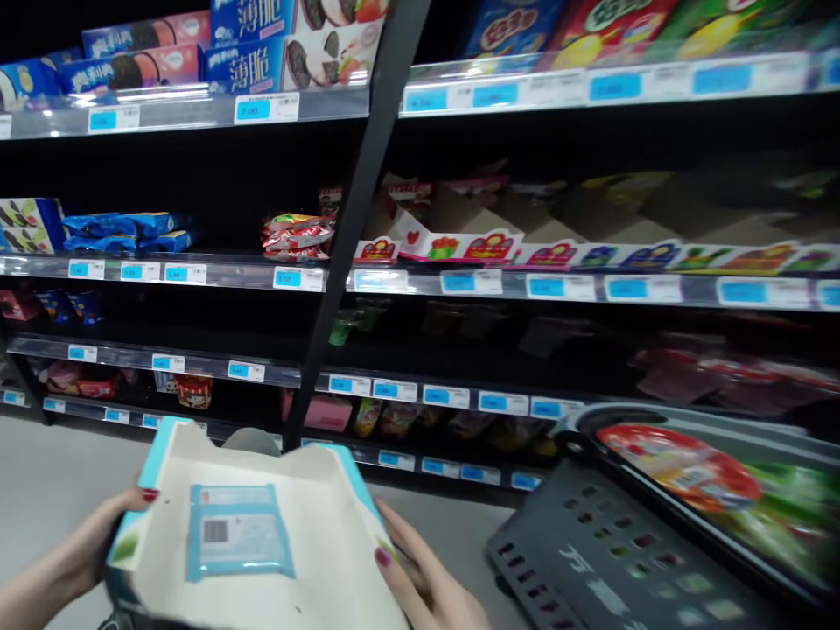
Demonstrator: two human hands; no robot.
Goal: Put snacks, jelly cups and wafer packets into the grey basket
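Between my two hands is an open-topped cardboard display box (328,534), cream inside with light-blue edges. A single light-blue snack packet (240,534) with a barcode lies flat on its bottom. My left hand (88,538) grips the left wall, thumb on the rim. On the opposite side, my right hand (426,569) is closed around the right wall, its thumb over the edge. The undersides of both hands are hidden by the box or cut off by the frame.
A dark grey shopping basket (591,542) stands at the right, holding a red round package (682,464) and green bags. Ahead run store shelves (262,276) with cookie boxes (249,66), packets and opened display cartons (459,245). A slanted black post (354,201) divides them.
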